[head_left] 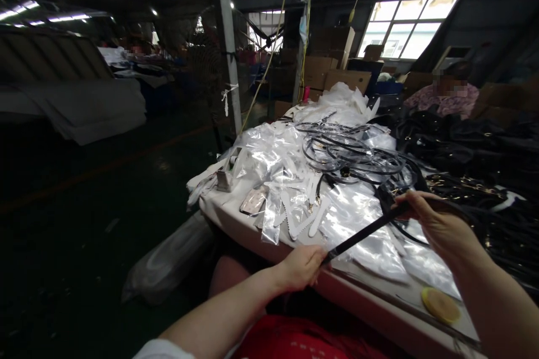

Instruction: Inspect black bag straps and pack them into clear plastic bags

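A flat black strap [365, 231] runs taut and slanting between my two hands, above the near side of the table. My left hand [301, 267] is closed round its lower end, close to the table's front edge. Higher up and to the right, my right hand [425, 214] pinches the strap between thumb and fingers. Beneath the strap lie clear plastic bags [353, 207]. Just beyond, a tangle of black straps [353, 151] is heaped in loops. White serrated strips [295, 221] lie left of the strap.
A phone [254, 200] and a tape dispenser [225, 179] sit on the table's left side. Near the front right edge is a yellow round disc [440, 305]. Black bags [458, 140] pile up at right, before a seated person [446, 95]. A metal post [228, 45] stands behind.
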`<state>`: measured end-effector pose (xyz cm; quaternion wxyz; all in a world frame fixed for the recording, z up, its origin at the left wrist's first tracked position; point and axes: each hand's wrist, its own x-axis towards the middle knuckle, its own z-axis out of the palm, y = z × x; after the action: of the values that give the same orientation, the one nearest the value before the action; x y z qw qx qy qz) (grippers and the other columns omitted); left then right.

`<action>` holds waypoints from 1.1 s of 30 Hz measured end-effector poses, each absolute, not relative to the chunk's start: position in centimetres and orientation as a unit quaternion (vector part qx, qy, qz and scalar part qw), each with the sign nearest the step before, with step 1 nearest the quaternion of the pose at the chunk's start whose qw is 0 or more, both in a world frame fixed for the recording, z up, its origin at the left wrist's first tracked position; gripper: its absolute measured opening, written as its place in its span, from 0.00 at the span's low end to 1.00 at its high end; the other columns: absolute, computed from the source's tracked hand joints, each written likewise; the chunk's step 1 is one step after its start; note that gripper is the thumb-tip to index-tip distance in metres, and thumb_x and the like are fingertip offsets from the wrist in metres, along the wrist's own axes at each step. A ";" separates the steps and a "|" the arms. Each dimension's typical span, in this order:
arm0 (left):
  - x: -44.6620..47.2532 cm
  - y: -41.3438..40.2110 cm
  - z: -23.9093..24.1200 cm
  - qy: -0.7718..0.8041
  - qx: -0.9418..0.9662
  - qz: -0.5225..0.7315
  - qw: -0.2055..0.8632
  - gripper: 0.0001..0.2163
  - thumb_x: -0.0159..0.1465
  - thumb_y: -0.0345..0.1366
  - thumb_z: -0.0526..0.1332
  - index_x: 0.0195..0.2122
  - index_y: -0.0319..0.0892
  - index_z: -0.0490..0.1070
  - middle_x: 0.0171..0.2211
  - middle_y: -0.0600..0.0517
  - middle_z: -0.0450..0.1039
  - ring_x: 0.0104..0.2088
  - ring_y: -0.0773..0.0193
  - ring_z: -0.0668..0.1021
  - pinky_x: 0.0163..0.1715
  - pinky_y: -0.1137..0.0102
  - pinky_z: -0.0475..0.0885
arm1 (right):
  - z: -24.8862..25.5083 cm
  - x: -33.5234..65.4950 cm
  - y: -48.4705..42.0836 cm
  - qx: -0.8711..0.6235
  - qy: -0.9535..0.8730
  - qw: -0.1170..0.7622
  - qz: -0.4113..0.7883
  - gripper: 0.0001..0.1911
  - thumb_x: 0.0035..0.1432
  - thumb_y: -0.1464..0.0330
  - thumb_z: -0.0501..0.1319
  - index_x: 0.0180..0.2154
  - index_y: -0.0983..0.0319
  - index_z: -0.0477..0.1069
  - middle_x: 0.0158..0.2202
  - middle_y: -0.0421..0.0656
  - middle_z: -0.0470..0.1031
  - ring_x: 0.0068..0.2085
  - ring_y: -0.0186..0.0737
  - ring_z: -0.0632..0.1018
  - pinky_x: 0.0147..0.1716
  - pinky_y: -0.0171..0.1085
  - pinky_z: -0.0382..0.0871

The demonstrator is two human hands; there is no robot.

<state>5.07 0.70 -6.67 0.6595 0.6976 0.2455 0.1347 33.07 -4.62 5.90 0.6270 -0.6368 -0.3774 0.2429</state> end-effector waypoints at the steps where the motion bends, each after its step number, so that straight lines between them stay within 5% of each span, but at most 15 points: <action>1: 5.2 0.6 -6.5 0.239 0.690 0.125 0.672 0.30 0.68 0.60 0.42 0.41 0.37 0.70 0.15 0.60 0.61 0.12 0.72 0.65 0.15 0.77 0.59 | 6.1 33.2 -4.6 -0.646 -0.380 0.617 0.242 0.18 0.45 0.51 0.72 0.27 0.60 0.80 0.27 0.44 0.79 0.25 0.38 0.77 0.25 0.36 0.72; 6: 7.8 0.1 -4.8 0.211 0.654 0.141 0.713 0.27 0.70 0.56 0.41 0.47 0.38 0.67 0.18 0.58 0.67 0.13 0.72 0.68 0.15 0.78 0.59 | 4.9 29.5 -4.1 -0.685 -0.421 0.532 0.267 0.22 0.45 0.48 0.70 0.29 0.61 0.81 0.20 0.43 0.77 0.21 0.40 0.76 0.23 0.37 0.70; 11: 9.6 0.5 -3.4 0.248 0.685 0.224 0.648 0.27 0.70 0.55 0.41 0.39 0.38 0.69 0.14 0.60 0.61 0.15 0.69 0.67 0.20 0.74 0.63 | 3.4 26.1 -4.0 -0.651 -0.525 0.416 0.357 0.18 0.49 0.50 0.68 0.24 0.58 0.80 0.21 0.42 0.79 0.25 0.43 0.78 0.28 0.39 0.72; 16: 7.4 1.5 -4.5 0.262 0.724 0.163 0.618 0.27 0.69 0.57 0.44 0.35 0.38 0.72 0.14 0.58 0.59 0.17 0.66 0.69 0.21 0.73 0.63 | 5.1 31.7 -4.6 -0.653 -0.447 0.505 0.345 0.26 0.46 0.49 0.71 0.42 0.60 0.81 0.37 0.49 0.82 0.30 0.42 0.78 0.29 0.39 0.76; 21: 6.4 1.1 -5.8 0.231 0.697 0.119 0.669 0.29 0.68 0.58 0.43 0.39 0.38 0.71 0.14 0.60 0.60 0.13 0.70 0.66 0.16 0.75 0.60 | 6.1 36.1 -4.5 -0.658 -0.404 0.568 0.284 0.23 0.40 0.48 0.73 0.22 0.62 0.79 0.25 0.46 0.78 0.27 0.41 0.76 0.22 0.36 0.73; 28: 10.0 0.3 -4.0 0.186 0.645 0.152 0.725 0.29 0.69 0.58 0.41 0.46 0.38 0.67 0.18 0.58 0.67 0.12 0.72 0.67 0.15 0.77 0.59 | 4.4 28.8 -3.9 -0.664 -0.427 0.534 0.304 0.25 0.43 0.46 0.70 0.24 0.62 0.79 0.21 0.43 0.76 0.21 0.37 0.74 0.22 0.36 0.70; 33: 10.3 1.0 -2.6 0.239 0.676 0.208 0.666 0.26 0.70 0.54 0.43 0.38 0.37 0.71 0.13 0.60 0.58 0.14 0.69 0.66 0.19 0.73 0.63 | 4.6 27.3 -4.3 -0.660 -0.490 0.461 0.335 0.20 0.45 0.50 0.71 0.29 0.60 0.81 0.22 0.41 0.76 0.23 0.38 0.74 0.25 0.37 0.70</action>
<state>10.33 0.99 -2.61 0.6656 0.6757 0.2393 0.2079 27.34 -4.35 4.61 0.4607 -0.6602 -0.4896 0.3349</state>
